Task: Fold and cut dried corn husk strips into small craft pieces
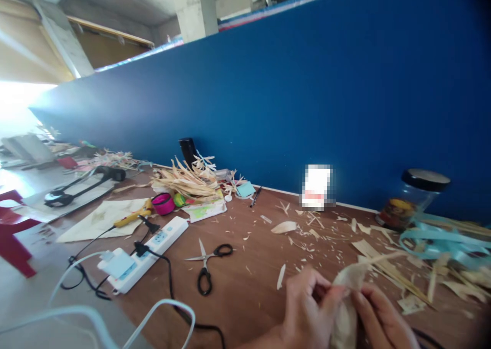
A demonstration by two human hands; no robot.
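Low at the right of the view, a pale dried husk strip (347, 313) is pinched between both hands. My left hand (307, 303) grips it from the left, thumb pressed on its face and fingers curled. From the other side my right hand (379, 313) pinches it, fingertips close to the left thumb. The strip's narrow end (387, 257) points up and to the right, while its lower part runs out of the frame. Open-bladed scissors (207, 264) with black handles lie on the brown table (245, 308), left of my hands.
A white power strip (153, 252) with plugs and cables lies at left beside a yellow glue gun (132, 213). Dried husks (187, 180) are heaped near a pink tape roll (163, 204). Blue ribbon (441, 241) and a black-lidded jar (410, 201) stand right. A blue partition (268, 93) rises behind.
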